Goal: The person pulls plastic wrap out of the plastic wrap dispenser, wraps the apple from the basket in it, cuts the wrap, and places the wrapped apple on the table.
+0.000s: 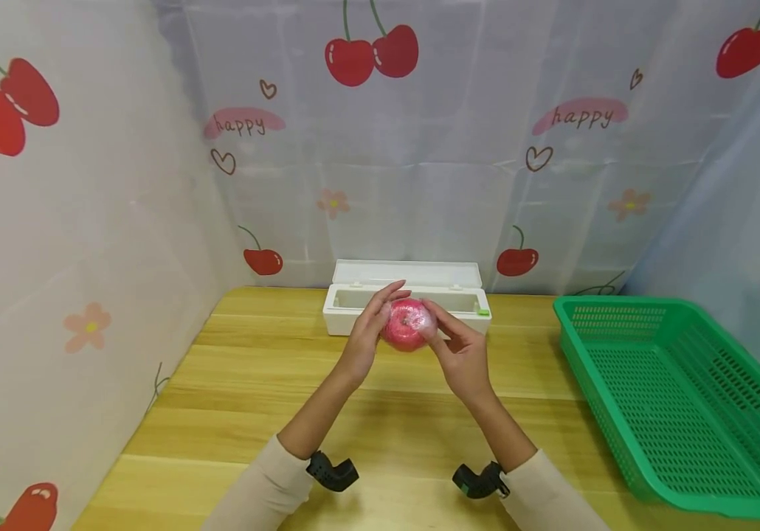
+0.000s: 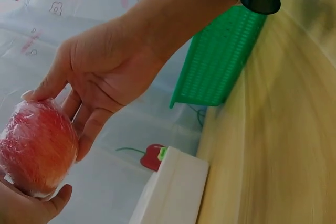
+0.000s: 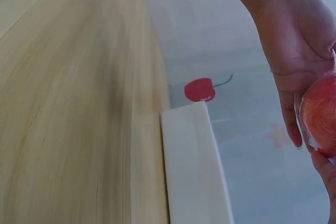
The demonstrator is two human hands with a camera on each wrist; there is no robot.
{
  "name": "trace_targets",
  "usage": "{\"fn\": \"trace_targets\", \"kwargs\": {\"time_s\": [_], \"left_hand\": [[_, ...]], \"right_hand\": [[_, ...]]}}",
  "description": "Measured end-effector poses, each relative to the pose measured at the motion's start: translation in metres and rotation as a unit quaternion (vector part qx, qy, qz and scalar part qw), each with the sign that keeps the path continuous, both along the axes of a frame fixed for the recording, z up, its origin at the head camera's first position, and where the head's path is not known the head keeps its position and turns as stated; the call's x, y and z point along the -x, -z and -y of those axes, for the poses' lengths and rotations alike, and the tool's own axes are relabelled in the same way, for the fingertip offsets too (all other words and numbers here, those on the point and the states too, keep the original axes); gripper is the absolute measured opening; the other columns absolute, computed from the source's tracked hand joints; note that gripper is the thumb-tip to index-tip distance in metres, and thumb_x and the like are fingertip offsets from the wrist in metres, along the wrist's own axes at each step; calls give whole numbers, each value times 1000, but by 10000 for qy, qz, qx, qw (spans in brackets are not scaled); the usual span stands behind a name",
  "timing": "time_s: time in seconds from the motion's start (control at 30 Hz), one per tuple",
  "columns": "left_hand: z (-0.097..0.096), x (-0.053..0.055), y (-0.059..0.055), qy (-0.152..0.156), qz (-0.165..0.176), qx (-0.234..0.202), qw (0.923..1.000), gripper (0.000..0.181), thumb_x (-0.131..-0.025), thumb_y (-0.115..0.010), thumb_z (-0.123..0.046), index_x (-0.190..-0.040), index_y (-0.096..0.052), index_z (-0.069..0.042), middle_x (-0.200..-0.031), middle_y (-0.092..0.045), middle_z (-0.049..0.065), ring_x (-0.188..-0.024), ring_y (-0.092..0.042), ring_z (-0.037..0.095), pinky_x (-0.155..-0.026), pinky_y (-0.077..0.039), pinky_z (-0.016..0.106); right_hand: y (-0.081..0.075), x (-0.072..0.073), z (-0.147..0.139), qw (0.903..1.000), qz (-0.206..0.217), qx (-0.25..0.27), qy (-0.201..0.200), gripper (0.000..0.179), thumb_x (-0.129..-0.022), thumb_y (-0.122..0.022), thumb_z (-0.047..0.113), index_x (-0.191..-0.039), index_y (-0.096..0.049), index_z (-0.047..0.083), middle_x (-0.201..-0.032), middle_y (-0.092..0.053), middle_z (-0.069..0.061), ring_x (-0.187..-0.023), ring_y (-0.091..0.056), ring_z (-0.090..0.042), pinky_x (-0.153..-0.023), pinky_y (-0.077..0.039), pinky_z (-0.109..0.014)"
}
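Note:
A red apple point(image 1: 407, 324), wrapped in clear cling film, is held up between both hands above the table. My right hand point(image 1: 465, 358) grips its right side, thumb in front and fingers behind; the left wrist view shows this hand point(image 2: 113, 66) around the film-covered apple point(image 2: 39, 148). Against the apple's left side lies my left hand point(image 1: 368, 332), its fingers mostly straight and reaching past the top. In the right wrist view, the left hand's palm point(image 3: 296, 45) faces the apple point(image 3: 321, 114), which the frame edge cuts off.
Behind the hands, a white lidded box point(image 1: 340, 323) stands with its lid up and a green piece at its right end. A green perforated basket point(image 1: 609, 424) sits at the right on the wooden table point(image 1: 247, 369). Cherry-printed curtains point(image 1: 433, 184) enclose the back and sides.

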State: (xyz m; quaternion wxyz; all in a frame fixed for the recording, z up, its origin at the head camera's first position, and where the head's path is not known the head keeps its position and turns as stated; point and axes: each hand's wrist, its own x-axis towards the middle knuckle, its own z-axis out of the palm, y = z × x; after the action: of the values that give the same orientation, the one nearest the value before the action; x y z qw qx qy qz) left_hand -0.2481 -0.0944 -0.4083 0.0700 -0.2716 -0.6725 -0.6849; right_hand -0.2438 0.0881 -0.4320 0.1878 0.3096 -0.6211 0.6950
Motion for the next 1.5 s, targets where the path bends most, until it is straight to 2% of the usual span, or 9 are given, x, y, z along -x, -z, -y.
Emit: {"fn": "trace_targets", "kwargs": {"time_s": [0.1, 0.23, 0.5, 0.67, 0.83, 0.93, 1.1, 1.33, 1.5], "left_hand": [[0, -1, 0, 112, 208, -41, 9997, 49, -109, -33, -26, -156, -38, -15, -153, -43, 13, -136, -48, 28, -109, -46, 42], [-2, -3, 3, 59, 128, 136, 9998, 52, -109, -31, -27, -160, -32, -16, -158, -36, 13, -139, -43, 29, -112, -42, 47], [-5, -4, 6, -613, -465, 652, 9949, 52, -112, -33, -25, -162, -23, -30, -158, -38, 8, -143, -40, 24, -112, -43, 47], [-8, -3, 5, -910, -1253, -23, 9879, 50, -109, -31, -1, -158, -33, -10, -153, -47, 15, -143, -43, 28, -116, -37, 42], [-9, -9, -3, -1161, -1878, -414, 9744, 34, -101, -47, 12, -135, -55, 11, -138, -58, 25, -133, -53, 34, -113, -41, 41], [-10, -14, -8, -1069, -1916, -275, 9752, 32, -99, -55, 11, -130, -59, 12, -135, -60, 26, -131, -56, 30, -109, -45, 41], [-8, -19, -14, -781, -1775, 102, 9810, 37, -100, -56, 8, -136, -57, 9, -141, -58, 21, -135, -53, 26, -111, -44, 42], [-3, -19, -20, -731, -2242, 653, 9696, 38, -96, -59, 11, -134, -58, 12, -139, -57, 26, -136, -51, 33, -109, -46, 39], [0, -19, -25, -603, -2297, 859, 9676, 39, -93, -61, 16, -132, -57, 15, -138, -56, 30, -136, -50, 38, -109, -45, 37]], "right_hand": [[1, 0, 1, 9999, -99, -19, -9, 45, -94, -67, -7, -138, -59, -5, -141, -58, -22, -130, -58, -22, -88, -57, -35], [2, 0, 1, 9995, -252, -140, 150, 45, -91, -67, -12, -135, -61, -6, -140, -59, -21, -131, -57, -19, -85, -58, -33], [3, 1, 2, 9992, -344, -18, 220, 46, -91, -64, -16, -135, -60, -7, -139, -58, -25, -130, -58, -20, -86, -57, -33], [2, 0, -2, 9991, 72, 340, 262, 41, -95, -63, -10, -136, -60, -6, -136, -63, -17, -120, -65, -17, -86, -58, -34], [-3, 1, -7, 9967, 365, 663, 299, 38, -99, -60, -5, -136, -61, -4, -133, -67, -7, -110, -69, -17, -79, -60, -31], [-4, 1, -10, 9967, 372, 665, 274, 38, -98, -61, -5, -136, -61, -4, -133, -67, -6, -109, -69, -17, -80, -60, -32], [-5, 1, -12, 9976, 231, 594, 252, 39, -96, -61, -9, -135, -60, -6, -134, -65, -13, -117, -67, -17, -83, -58, -33], [-7, 2, -15, 9988, -69, 438, 189, 40, -96, -61, -11, -135, -59, -9, -136, -63, -17, -123, -63, -16, -88, -56, -33], [-6, 3, -17, 9986, -143, 506, 38, 41, -94, -60, -15, -134, -57, -13, -136, -64, -12, -124, -63, -17, -88, -56, -33]]}}
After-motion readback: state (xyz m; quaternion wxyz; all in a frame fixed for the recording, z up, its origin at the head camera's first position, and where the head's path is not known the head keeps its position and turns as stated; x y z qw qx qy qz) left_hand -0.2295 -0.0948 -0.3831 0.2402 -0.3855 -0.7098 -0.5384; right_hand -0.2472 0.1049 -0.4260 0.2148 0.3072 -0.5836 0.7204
